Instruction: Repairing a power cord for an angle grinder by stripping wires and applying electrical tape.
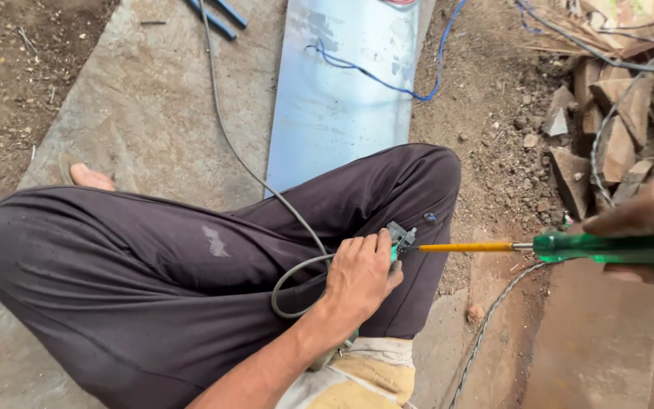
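Right hand (649, 227) holds screwdriver (562, 247), tip at connector (402, 237) in left hand (359, 274).

Glossy translucent green plastic screwdriver handle (607, 248); matt dark cloth trousers (153, 280); smooth grey rubbery cable (228, 136); dull sheet metal (342, 91); rough broken bricks (599, 136).

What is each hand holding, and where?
Left hand grips a small grey connector by its body; right hand holds the screwdriver by its green handle.

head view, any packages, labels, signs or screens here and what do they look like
Label or sticker: top edge of the pale blue metal sheet, only a red curved sliver shows, cut off by the frame.
No packages, signs or screens in view.
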